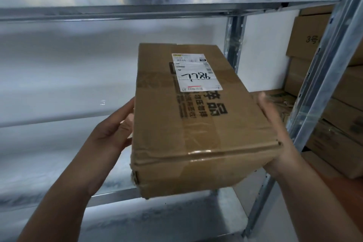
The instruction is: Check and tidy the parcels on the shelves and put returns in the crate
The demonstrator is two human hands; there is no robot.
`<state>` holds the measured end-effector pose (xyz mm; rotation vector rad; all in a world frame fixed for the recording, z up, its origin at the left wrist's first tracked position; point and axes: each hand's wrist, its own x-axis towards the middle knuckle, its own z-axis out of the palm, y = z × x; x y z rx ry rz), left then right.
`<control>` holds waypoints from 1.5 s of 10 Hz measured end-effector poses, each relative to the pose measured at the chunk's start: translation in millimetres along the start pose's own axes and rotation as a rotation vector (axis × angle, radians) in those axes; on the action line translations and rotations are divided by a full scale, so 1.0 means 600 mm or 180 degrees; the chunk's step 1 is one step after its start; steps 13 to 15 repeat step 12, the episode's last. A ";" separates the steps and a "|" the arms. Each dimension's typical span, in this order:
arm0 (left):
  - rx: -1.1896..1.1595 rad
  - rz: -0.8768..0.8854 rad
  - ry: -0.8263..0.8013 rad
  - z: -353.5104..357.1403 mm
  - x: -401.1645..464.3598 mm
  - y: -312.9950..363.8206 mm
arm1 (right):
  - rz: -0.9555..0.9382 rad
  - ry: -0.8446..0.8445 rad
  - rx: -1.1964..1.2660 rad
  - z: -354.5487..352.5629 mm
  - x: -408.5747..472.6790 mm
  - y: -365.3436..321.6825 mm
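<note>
Brown cardboard parcel (196, 124), oblong, sealed along the top with clear tape, dented and creased at the near corner. White shipping label (195, 72) stuck on the far half of the top, with "7786" handwritten in black, upside down from here, and a red stroke below it. Dark printed characters across the middle of the lid, also upside down. Held in the air in front of the metal shelving (137, 12), between two shelf levels, not resting on either. Left hand (115, 125) flat against the left side, fingers wrapped out of sight behind and under the box. Right hand (275, 127) pressed along the right side and cupped under the near right corner, fingers fairly straight.

To the right, behind a grey upright post (322, 76), stacked cardboard boxes (308, 41), one printed with "3호". A flattened piece of cardboard (280, 100) just past the right fingertips.

Shelf surfaces heavily blurred. Small print on the label unreadable. Both forearms cut off at the bottom edge.
</note>
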<state>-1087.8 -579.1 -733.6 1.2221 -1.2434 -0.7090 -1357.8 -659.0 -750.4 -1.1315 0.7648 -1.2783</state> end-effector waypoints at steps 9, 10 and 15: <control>0.1038 0.0164 0.0331 0.046 0.035 -0.146 | 0.0035 -0.0525 -0.1019 -0.002 0.071 0.115; 0.0867 0.0170 0.0176 0.053 0.032 -0.151 | -0.0076 -0.0633 -0.1231 0.000 0.061 0.119; 0.2038 0.0475 0.0900 0.067 0.022 -0.147 | -0.0694 -0.0161 -0.1724 0.016 0.046 0.108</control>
